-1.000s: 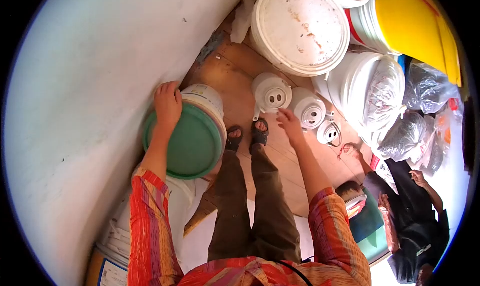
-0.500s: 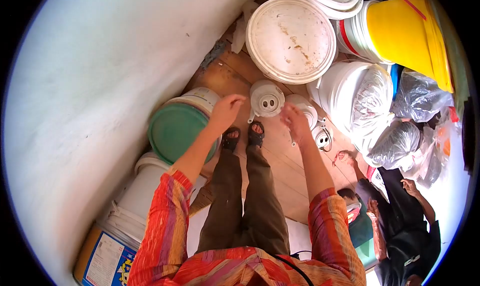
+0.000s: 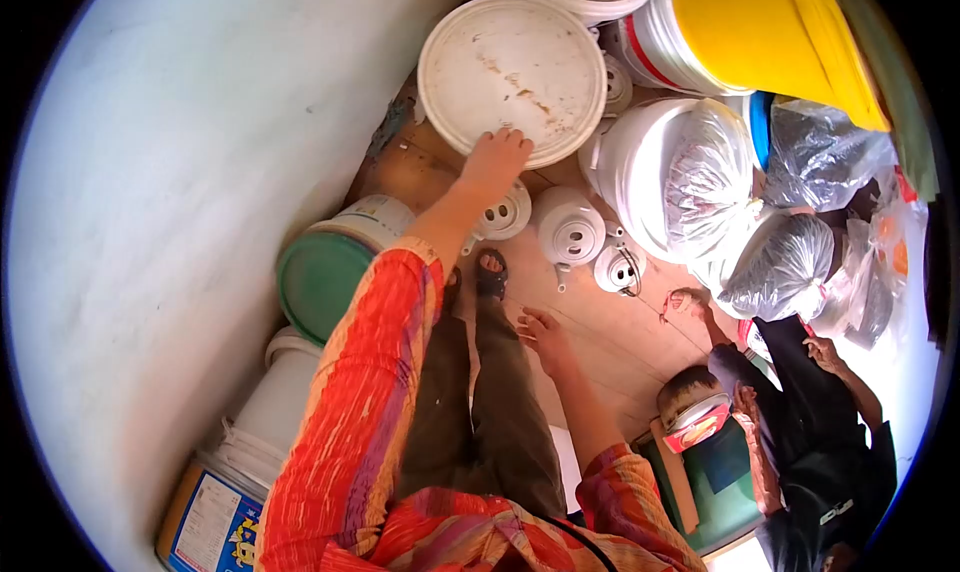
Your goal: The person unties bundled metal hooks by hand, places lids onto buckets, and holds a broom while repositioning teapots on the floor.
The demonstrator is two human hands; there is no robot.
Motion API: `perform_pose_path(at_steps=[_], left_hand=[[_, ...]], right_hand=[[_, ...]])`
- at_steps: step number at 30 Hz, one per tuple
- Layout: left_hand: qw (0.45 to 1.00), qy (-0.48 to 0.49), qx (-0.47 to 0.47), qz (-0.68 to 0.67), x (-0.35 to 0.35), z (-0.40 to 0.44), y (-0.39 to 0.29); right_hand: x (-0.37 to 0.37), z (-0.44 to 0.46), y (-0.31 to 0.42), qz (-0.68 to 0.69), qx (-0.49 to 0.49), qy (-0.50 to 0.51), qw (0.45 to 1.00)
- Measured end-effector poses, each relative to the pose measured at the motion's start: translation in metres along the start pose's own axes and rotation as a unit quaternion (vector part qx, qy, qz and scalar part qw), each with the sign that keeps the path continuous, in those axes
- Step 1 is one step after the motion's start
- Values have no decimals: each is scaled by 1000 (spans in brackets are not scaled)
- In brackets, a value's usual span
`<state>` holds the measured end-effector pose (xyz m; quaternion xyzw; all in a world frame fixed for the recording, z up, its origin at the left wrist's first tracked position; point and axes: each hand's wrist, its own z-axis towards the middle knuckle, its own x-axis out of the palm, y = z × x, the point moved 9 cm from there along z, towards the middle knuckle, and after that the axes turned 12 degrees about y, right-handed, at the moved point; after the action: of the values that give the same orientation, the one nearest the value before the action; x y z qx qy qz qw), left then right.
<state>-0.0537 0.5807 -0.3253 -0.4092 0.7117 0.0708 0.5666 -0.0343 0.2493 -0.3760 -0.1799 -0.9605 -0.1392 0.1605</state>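
A large white bucket lid point(image 3: 490, 62), marked with brown smears, is in front of me. My left hand point(image 3: 497, 159) reaches over its near rim, fingers loosely bent and slightly apart on the lid; the thumb is hidden. Lower down, my right hand point(image 3: 545, 338) hangs above the floor beside my leg, holding nothing, with its fingers apart. Between the hands stand round white pieces with two dark holes on top and small spouts: one point(image 3: 508, 215) partly behind my left forearm, one point(image 3: 572, 234) to its right, and a smaller one point(image 3: 619, 269) with a dark cord or handle.
A green-lidded bucket point(image 3: 325, 284) stands by the left wall. To the right are a white bucket point(image 3: 635, 177), a yellow bucket point(image 3: 760, 32) and stuffed plastic bags point(image 3: 785, 272). Another person point(image 3: 825, 462) in dark clothes sits at the lower right, near a tin point(image 3: 690, 407).
My left hand has moved up and forward onto the lid. My right hand has drawn back down toward my leg. The view has shifted slightly to the right.
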Motion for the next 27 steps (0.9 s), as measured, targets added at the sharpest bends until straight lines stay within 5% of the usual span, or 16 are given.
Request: perform_pose_path(at_steps=[5,27], left_hand=[[993,108,38,5,20,13,4],[973,213,73,43,11,16,-14]], right_hand=[[-39,-21,-10,63,-57,-48,995],[-69,-34,-106,242,-104,-75,962]])
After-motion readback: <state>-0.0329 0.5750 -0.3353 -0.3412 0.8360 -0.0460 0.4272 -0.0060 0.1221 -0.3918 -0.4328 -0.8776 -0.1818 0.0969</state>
